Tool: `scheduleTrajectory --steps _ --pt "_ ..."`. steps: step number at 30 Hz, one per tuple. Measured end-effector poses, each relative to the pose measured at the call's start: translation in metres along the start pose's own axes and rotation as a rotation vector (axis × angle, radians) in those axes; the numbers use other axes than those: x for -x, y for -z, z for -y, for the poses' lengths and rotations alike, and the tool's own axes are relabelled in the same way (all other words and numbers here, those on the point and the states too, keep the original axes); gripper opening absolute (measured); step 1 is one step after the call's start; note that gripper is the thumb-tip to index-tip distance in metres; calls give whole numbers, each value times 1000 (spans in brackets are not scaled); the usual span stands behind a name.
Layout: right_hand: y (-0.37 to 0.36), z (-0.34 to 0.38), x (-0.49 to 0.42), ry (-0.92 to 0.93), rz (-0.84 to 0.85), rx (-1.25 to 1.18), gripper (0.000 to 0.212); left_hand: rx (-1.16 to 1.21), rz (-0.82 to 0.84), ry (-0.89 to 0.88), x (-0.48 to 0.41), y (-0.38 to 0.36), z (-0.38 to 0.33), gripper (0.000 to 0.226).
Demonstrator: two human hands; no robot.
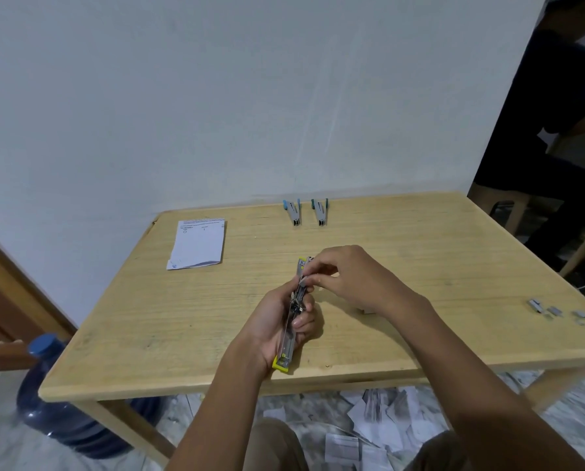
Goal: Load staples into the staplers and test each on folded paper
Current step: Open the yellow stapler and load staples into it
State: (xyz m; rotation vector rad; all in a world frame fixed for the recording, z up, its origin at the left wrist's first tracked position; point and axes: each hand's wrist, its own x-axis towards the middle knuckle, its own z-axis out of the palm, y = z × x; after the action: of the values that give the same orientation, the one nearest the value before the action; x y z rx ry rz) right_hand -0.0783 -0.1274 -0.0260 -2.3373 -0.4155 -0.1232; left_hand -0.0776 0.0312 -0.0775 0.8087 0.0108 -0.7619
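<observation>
Above the near-middle of the table point(182, 317), slightly off the surface: yellow stapler point(288, 341) held swung open, magazine rail facing up, yellow rear end toward me.

Left hand point(274, 321): fingers curled round the stapler body, thumb side on the left, fingertips wrapping over the right.

Right hand point(349, 277): thumb and forefinger pinched on what looks like a short staple strip point(303, 283), set at the front half of the rail.

Step in hand, by my judgement: loading this stapler. Test not yet done.

Next move calls for: seat the strip square in the channel, legs down; close the top until it latches; then reach for the folded paper point(199, 244), far left on the table.

Remaining: blue stapler point(293, 212) and teal stapler point(320, 212) stand side by side at the far edge, by the wall. Whether they are loaded, I cannot tell. Spare staple strips point(553, 311) lie at the right edge.

Writing: the paper carries a few printed lines along its top edge, too small to read. No brand legible on any stapler.
</observation>
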Motion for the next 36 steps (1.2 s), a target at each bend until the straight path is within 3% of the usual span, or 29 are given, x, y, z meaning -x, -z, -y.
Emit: scheduleTrajectory --steps 11,16,24,36 --pt "-1 -1 -3 16 32 66 13 -6 27 13 -2 3 0 47" --pt "-11 -3 0 -89 -121 -85 35 -2 29 23 -3 4 1 45" --pt "-32 -4 10 -119 -353 -161 16 36 -18 25 -1 0 0 43" --pt "-48 -12 21 -97 -421 -184 11 1 -46 27 -1 1 0 44"
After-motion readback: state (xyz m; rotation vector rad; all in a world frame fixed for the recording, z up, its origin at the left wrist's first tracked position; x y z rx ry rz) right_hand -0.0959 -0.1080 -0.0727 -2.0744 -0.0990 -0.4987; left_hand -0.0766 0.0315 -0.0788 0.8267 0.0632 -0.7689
